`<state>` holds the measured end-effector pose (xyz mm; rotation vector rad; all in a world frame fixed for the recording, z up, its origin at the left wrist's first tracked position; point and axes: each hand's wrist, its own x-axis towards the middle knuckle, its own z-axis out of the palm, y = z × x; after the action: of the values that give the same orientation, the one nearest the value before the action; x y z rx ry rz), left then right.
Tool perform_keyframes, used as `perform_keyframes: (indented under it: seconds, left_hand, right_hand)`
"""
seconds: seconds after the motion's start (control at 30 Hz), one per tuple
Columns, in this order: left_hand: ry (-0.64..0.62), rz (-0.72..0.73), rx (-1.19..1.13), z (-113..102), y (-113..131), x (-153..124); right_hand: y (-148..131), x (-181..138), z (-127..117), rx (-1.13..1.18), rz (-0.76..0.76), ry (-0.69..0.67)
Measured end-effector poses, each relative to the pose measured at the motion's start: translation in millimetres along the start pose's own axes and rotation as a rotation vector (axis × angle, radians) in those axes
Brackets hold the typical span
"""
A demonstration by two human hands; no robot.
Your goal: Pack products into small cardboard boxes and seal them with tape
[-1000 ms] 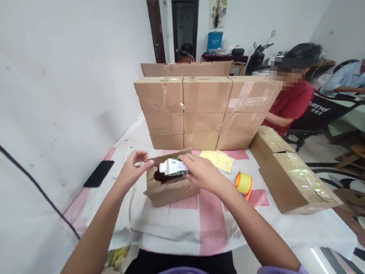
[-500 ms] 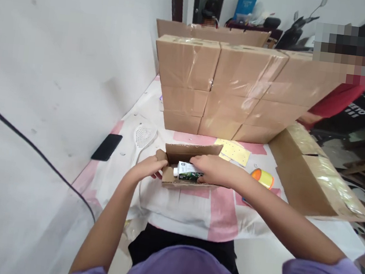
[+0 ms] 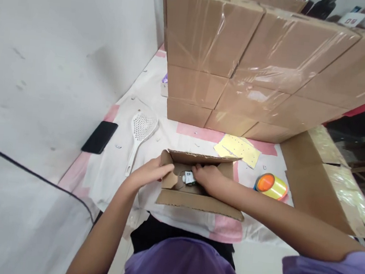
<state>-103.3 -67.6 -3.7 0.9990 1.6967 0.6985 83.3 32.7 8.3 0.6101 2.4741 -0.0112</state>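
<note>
A small open cardboard box [image 3: 195,200] lies on the white and pink tablecloth [image 3: 183,132] just in front of me. My left hand [image 3: 147,174] grips the box's left end flap, fingers curled over it. My right hand [image 3: 209,177] reaches inside the box, closed over a white tube [image 3: 189,178] that lies mostly sunk in it; only the tube's cap end shows.
A wall of taped cardboard boxes [image 3: 250,61] stands behind. A long taped box [image 3: 329,176] lies at the right. Also on the cloth: an orange-yellow tape roll [image 3: 271,186], yellow sheet [image 3: 238,148], white slotted spoon [image 3: 139,134], black phone [image 3: 100,137]. A wall [image 3: 44,73] runs along the left.
My right hand has pushed the white tube down from above the box into it. My left hand moved onto the box's left flap. The camera tilted down and closer.
</note>
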Motion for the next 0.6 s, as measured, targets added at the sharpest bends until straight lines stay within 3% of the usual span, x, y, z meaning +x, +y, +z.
perform_keyframes:
  seconds: [0.07, 0.37, 0.5, 0.6]
  left_hand:
    - [-0.056, -0.02, -0.131, -6.7, -0.9, -1.4]
    - [0.024, -0.099, -0.215, -8.6, 8.5, -3.4]
    - [0.038, -0.099, -0.203, -6.8, 5.3, 0.8]
    - [0.08, 0.111, -0.187, 1.5, -11.5, -1.6]
  right_hand:
    - [1.5, 6.3, 10.6, 0.007, 0.018, -0.022]
    - [4.5, 21.4, 23.4, 0.05, -0.034, -0.033]
    - [9.0, 19.2, 5.2, 0.08, -0.112, -0.011]
    - [30.5, -14.2, -23.3, 0.286, -0.304, 0.187]
